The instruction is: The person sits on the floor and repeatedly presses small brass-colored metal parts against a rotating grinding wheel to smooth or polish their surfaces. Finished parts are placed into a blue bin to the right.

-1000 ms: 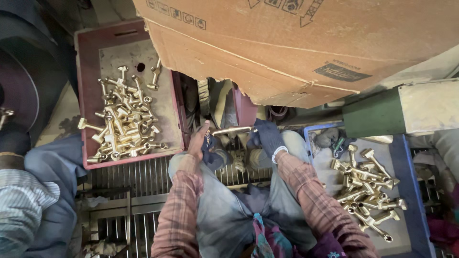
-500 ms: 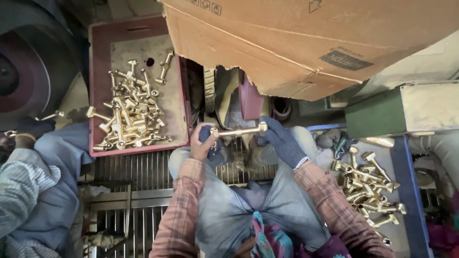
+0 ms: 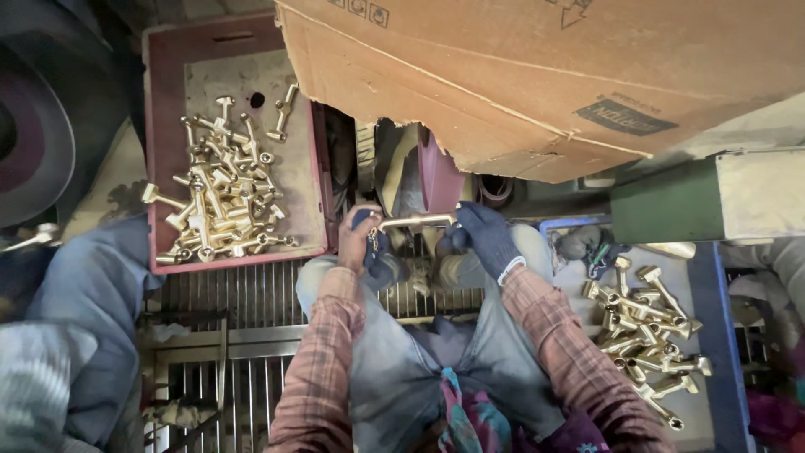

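The red crate point(image 3: 168, 151) at left holds a heap of brass fittings point(image 3: 220, 201). The left hand point(image 3: 359, 239) and the gloved right hand point(image 3: 486, 239) each pinch one end of a brass rod fitting point(image 3: 417, 221), held level before the polishing wheel point(image 3: 436, 172). A slack grip could let the wheel snatch the part. The blue tray point(image 3: 713, 335) at right holds further fittings.

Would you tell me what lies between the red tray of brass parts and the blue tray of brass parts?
In the head view, between the red tray and the blue tray are the left hand and gloved right hand, holding a brass rod.
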